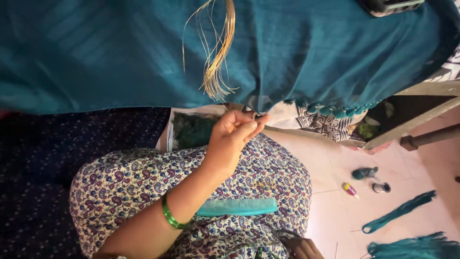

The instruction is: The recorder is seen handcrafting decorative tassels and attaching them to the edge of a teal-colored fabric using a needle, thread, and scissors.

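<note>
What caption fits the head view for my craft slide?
Left hand pinches at the edge of teal cloth hung with golden threads; a teal comb rests on the lap.

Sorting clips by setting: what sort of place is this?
Probably a home floor used for tassel handwork: teal cloth with gold threads, thread bundles on the tiled floor, a comb on the lap.

Left hand [233, 139] raised above knee [268, 168], forearm running up from lower left, wrist slightly bent. Thumb and forefinger tips pinched together, other fingers curled in. Right hand [302, 248] low, right of knee, at frame's bottom edge, mostly cut off; grip unclear.
</note>
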